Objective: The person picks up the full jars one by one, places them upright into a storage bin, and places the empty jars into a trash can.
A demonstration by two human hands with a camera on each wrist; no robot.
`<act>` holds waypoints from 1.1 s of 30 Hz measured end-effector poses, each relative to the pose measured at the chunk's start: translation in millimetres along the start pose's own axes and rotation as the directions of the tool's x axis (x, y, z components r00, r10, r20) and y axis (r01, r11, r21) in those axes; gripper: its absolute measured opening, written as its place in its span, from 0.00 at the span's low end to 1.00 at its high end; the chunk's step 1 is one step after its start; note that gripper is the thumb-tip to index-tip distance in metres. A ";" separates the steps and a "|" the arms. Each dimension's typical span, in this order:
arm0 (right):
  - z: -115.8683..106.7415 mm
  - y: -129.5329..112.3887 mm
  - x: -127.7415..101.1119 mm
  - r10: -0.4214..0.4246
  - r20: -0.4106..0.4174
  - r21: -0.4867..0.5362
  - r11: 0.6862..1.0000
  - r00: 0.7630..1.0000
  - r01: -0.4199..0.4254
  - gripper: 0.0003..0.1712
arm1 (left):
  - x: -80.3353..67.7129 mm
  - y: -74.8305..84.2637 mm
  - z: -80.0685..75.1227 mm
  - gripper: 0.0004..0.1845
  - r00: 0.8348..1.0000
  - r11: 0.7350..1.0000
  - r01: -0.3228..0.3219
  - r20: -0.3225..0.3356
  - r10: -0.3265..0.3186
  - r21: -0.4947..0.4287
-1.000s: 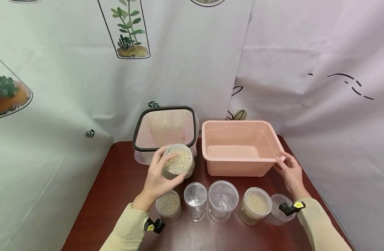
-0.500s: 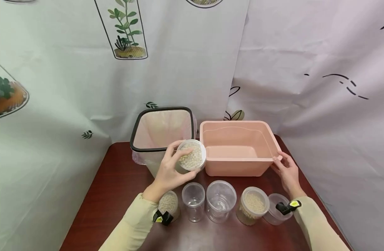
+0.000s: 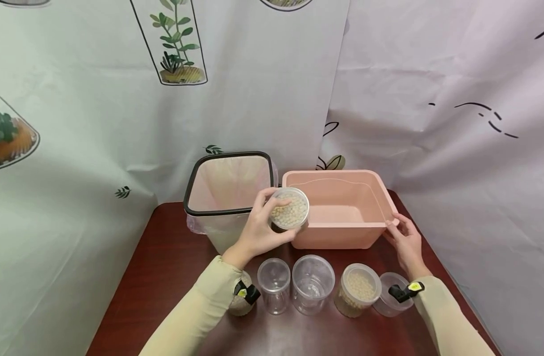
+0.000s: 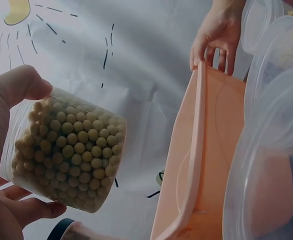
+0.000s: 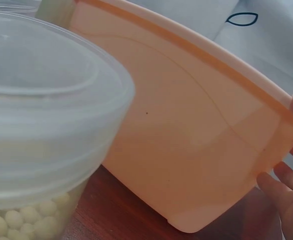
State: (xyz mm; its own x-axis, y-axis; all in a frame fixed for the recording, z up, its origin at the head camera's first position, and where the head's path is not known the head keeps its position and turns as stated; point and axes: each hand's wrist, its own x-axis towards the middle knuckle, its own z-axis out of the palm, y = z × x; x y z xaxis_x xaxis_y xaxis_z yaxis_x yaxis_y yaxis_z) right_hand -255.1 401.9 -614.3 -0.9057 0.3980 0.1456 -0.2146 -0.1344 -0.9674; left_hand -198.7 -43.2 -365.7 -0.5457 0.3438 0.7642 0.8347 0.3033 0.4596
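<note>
My left hand (image 3: pixel 258 232) grips a clear jar of pale beans (image 3: pixel 290 209), lifted over the near left corner of the pink tub (image 3: pixel 343 225). The left wrist view shows my thumb and fingers curled round the bean jar (image 4: pixel 69 150) beside the pink tub's rim (image 4: pixel 196 150). My right hand (image 3: pixel 402 240) holds the tub's near right corner, thumb on the rim. In the right wrist view the fingertips (image 5: pixel 286 190) rest against the tub wall (image 5: pixel 186 140).
A black-rimmed bin (image 3: pixel 229 185) lined with a pink bag stands left of the tub. Along the table's (image 3: pixel 165 277) front stand a bean jar (image 3: pixel 240 304) partly behind my sleeve, two empty clear jars (image 3: pixel 275 282) (image 3: pixel 313 282), another lidded bean jar (image 3: pixel 358 289) and a clear lid (image 3: pixel 389 299).
My left hand has carried the bean jar up and to the right, from in front of the bin to the tub's near left corner. The right hand stays on the tub.
</note>
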 end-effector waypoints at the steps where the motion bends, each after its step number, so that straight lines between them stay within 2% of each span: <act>1: 0.3 -0.1 -0.1 -0.001 -0.004 -0.003 1.000 1.000 0.001 0.32 | 1.1 -0.3 1.2 0.29 1.000 1.000 0.017 0.010 -0.017 0.000; 5: 2.5 -2.3 -1.3 -0.001 -0.016 -0.002 1.000 1.000 0.001 0.31 | 6.2 -2.3 5.5 0.27 0.995 0.996 0.086 0.058 -0.085 -0.015; 8: 4.4 -3.9 -2.6 -0.004 -0.020 0.011 1.000 1.000 0.004 0.31 | 10.6 -4.2 8.0 0.27 0.991 0.993 0.109 0.079 -0.106 -0.033; 13: 5.7 -2.8 -2.7 -0.008 -0.024 0.012 1.000 1.000 0.008 0.31 | 17.8 -7.9 14.0 0.27 0.991 0.994 0.109 0.088 -0.106 -0.032; 20: 4.3 -2.8 -1.8 -0.001 -0.030 0.023 1.000 1.000 0.002 0.31 | 32.6 -14.3 29.6 0.27 0.986 0.992 0.125 0.106 -0.127 0.020; 27: 6.6 -8.0 -4.2 0.024 -0.023 0.017 1.000 0.999 -0.023 0.32 | 41.7 -22.6 43.1 0.27 0.988 0.994 0.106 0.112 -0.107 0.019; 33: 3.1 -6.5 -3.6 0.033 0.000 0.009 0.999 0.999 -0.033 0.33 | 46.0 -30.4 52.8 0.27 0.980 0.989 0.136 0.135 -0.143 0.057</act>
State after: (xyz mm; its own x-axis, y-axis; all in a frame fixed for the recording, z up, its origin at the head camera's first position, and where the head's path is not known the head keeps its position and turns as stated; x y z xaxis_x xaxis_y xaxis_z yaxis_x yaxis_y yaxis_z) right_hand -251.6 398.5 -607.9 -0.9125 0.3930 0.1139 -0.1881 -0.1557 -0.9697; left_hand -253.1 10.3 -368.4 -0.6643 0.4139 0.6224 0.7470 0.3977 0.5328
